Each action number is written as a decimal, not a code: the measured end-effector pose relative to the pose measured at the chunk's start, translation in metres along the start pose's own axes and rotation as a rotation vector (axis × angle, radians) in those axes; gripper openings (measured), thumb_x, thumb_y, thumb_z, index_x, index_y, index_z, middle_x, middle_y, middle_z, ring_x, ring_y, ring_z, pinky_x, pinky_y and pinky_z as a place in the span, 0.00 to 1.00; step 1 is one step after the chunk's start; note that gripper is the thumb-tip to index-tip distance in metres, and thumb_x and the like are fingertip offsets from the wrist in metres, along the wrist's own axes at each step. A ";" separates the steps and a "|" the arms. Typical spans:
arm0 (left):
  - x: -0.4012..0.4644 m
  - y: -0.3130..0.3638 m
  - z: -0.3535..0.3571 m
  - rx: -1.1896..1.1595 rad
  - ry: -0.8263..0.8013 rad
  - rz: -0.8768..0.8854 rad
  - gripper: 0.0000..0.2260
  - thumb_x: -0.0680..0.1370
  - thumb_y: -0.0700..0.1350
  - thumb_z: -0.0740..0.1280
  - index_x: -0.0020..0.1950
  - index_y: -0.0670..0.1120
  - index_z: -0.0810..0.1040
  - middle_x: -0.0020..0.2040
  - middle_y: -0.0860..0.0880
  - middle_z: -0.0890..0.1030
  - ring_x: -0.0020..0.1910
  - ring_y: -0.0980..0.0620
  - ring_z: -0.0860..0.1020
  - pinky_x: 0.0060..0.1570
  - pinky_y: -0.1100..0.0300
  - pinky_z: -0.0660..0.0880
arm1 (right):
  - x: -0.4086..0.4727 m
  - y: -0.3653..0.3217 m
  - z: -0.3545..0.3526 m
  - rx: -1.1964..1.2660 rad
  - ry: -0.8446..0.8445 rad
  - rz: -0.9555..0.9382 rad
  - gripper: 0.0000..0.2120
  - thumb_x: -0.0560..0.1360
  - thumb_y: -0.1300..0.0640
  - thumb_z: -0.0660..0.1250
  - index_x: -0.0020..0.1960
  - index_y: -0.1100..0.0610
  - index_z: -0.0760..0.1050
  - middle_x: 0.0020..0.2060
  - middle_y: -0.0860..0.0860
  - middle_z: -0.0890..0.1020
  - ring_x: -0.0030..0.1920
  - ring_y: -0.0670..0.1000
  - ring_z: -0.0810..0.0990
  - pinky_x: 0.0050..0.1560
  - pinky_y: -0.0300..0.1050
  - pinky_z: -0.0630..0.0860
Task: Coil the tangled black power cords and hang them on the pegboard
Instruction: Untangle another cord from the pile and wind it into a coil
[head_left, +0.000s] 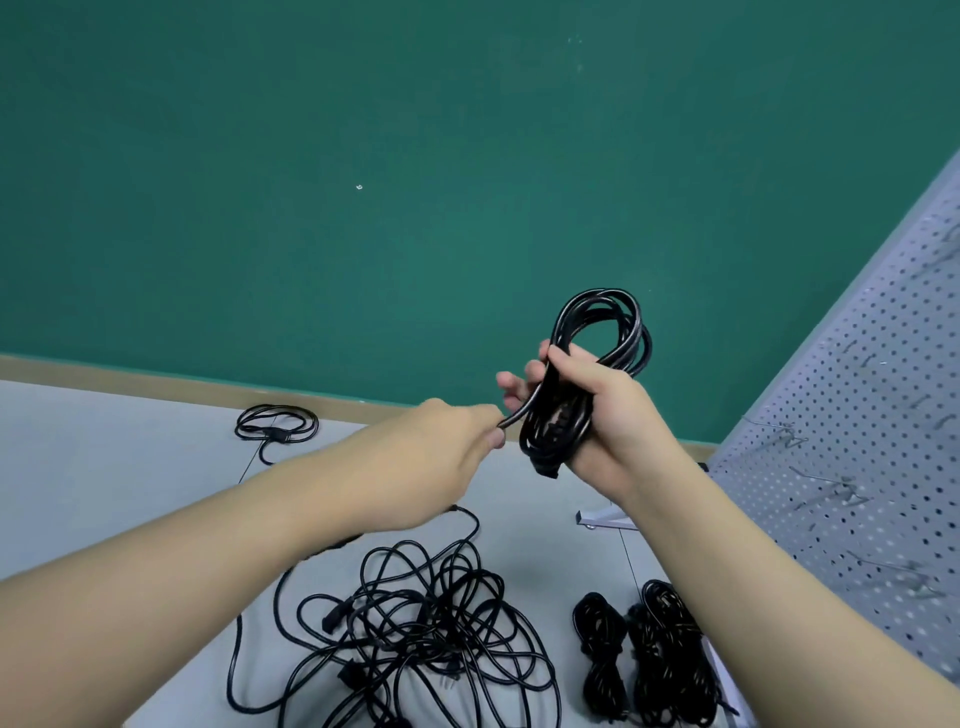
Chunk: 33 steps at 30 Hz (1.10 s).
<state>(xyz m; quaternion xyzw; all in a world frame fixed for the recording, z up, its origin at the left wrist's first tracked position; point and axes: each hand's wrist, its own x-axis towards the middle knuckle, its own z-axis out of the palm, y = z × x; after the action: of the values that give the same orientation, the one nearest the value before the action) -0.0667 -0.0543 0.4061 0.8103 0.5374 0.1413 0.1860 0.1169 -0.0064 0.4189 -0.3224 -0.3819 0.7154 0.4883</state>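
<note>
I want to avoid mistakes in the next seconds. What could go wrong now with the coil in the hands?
1. The right hand grips the coil at one side only; its upper loops stand free and may spring apart.
2. The left hand pinches only the loose end; if it slips, the last wrap may come undone.
3. The tangled pile lies on the floor below the arms; a hanging end could catch in it on the way to the pegboard.

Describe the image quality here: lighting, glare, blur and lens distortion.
Head view: even, soft light with faint shadows on the floor; a slight sheen on the coiled cord gripped by the right hand; wide-angle distortion tilts the pegboard and stretches both forearms; the left hand and the tangled cords look sharp enough, the hooks slightly soft.
</note>
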 end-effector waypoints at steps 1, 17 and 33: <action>0.001 -0.003 -0.004 -0.013 -0.013 -0.014 0.13 0.87 0.55 0.51 0.56 0.56 0.74 0.41 0.50 0.78 0.42 0.46 0.79 0.49 0.49 0.77 | -0.001 -0.003 0.000 0.064 -0.026 0.011 0.05 0.83 0.61 0.62 0.48 0.57 0.72 0.36 0.52 0.77 0.42 0.55 0.82 0.52 0.49 0.80; -0.016 -0.021 -0.064 0.123 -0.137 0.035 0.16 0.80 0.65 0.61 0.42 0.56 0.78 0.29 0.54 0.74 0.26 0.56 0.69 0.33 0.54 0.71 | 0.009 -0.018 -0.024 -0.339 0.156 -0.042 0.26 0.68 0.46 0.80 0.57 0.56 0.72 0.34 0.50 0.74 0.30 0.49 0.71 0.37 0.45 0.71; -0.013 -0.014 -0.063 0.322 0.294 0.388 0.26 0.72 0.77 0.56 0.41 0.56 0.78 0.33 0.57 0.73 0.34 0.57 0.72 0.30 0.60 0.67 | -0.017 0.014 -0.001 -0.970 -0.561 0.386 0.37 0.60 0.50 0.78 0.66 0.58 0.73 0.48 0.54 0.80 0.47 0.48 0.76 0.53 0.57 0.79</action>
<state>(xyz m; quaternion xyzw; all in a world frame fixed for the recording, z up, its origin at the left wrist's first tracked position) -0.1104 -0.0521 0.4553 0.8880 0.4091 0.2028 -0.0555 0.1167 -0.0256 0.4082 -0.3710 -0.7140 0.5931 0.0265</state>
